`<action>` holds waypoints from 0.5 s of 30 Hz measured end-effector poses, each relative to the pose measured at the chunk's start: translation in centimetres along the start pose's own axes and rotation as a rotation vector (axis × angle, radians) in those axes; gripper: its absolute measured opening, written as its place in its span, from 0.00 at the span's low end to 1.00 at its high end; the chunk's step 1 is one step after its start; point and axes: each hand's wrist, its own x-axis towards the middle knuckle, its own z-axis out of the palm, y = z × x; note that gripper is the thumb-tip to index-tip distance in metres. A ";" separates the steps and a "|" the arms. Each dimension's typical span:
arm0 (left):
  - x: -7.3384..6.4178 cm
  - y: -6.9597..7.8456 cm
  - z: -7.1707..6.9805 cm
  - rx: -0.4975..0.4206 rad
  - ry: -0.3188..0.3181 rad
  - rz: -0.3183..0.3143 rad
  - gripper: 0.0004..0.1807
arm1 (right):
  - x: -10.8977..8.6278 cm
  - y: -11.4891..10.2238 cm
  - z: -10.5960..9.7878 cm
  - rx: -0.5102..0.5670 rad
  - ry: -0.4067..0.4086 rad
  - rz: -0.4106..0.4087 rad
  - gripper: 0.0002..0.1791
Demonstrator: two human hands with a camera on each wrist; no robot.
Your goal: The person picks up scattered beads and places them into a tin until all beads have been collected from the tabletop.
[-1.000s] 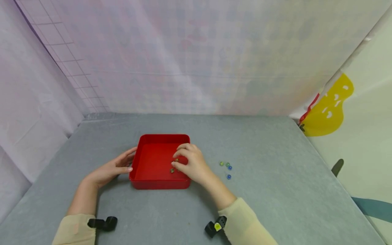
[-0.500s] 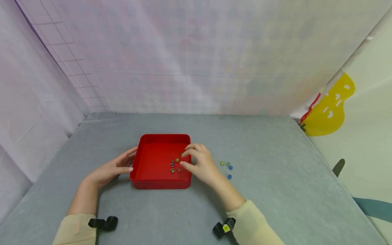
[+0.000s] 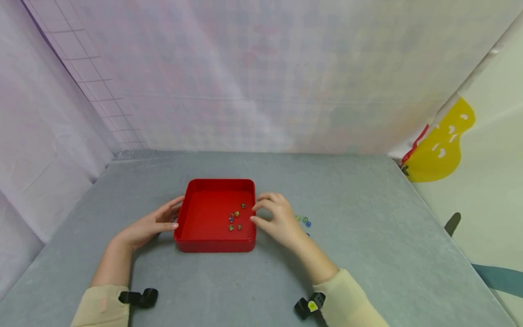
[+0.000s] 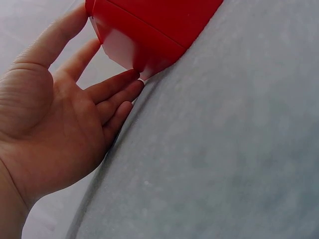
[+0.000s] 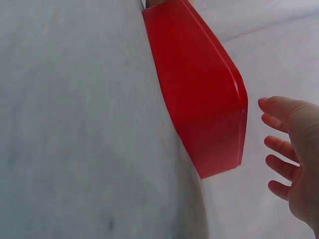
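A square red tray (image 3: 204, 213) with low walls lies on the grey cloth, and several small glass marbles (image 3: 237, 214) are scattered in its right half. My left hand (image 3: 143, 229) rests against the tray's left side. In the left wrist view its thumb meets the rim, and the fairly straight fingers (image 4: 117, 87) touch the outer wall. Just past the right rim is my right hand (image 3: 279, 220), its fingers loosely bent and parted. The right wrist view shows a gap between those fingers (image 5: 281, 147) and the tray wall (image 5: 199, 89), with nothing held.
Several green and blue marbles (image 3: 305, 220) lie on the grey cloth (image 3: 367, 236) right of the right hand, one partly hidden by the wrist. A pale curtain (image 3: 261, 81) hangs behind the table. Black wrist cameras (image 3: 139, 298) are strapped on both forearms.
My right hand has drawn back to the right, from over the tray to beyond its right rim, uncovering the marbles inside. The left hand has stayed at the tray's side.
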 end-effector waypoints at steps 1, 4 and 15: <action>0.0 0.0 0.0 0.001 -0.001 0.003 0.41 | -0.1 0.2 -0.1 -0.004 0.003 -0.003 0.10; 0.0 0.0 0.0 0.003 -0.003 0.009 0.41 | -0.4 0.5 -0.3 -0.010 0.010 0.003 0.10; -0.1 0.1 0.0 -0.007 -0.014 0.015 0.41 | -1.6 1.4 -1.3 -0.014 0.006 0.044 0.11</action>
